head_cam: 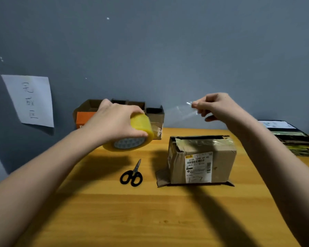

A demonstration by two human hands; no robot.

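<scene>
My left hand (114, 120) grips a yellowish roll of clear packing tape (132, 139), held in the air above the wooden table (150, 220). A clear strip of tape (177, 114) stretches from the roll to the right. My right hand (214, 107) pinches the strip's free end between thumb and fingers. Below the right hand stands a worn cardboard box (202, 159) with a white shipping label, its top sealed with old tape. Black-handled scissors (132, 175) lie closed on the table left of the box.
Several open cardboard boxes (155, 116), one with an orange side, stand at the table's back against the grey wall. A stack of flat printed sheets (292, 138) lies at the right edge. A white paper with handwriting (30, 100) hangs on the wall at left.
</scene>
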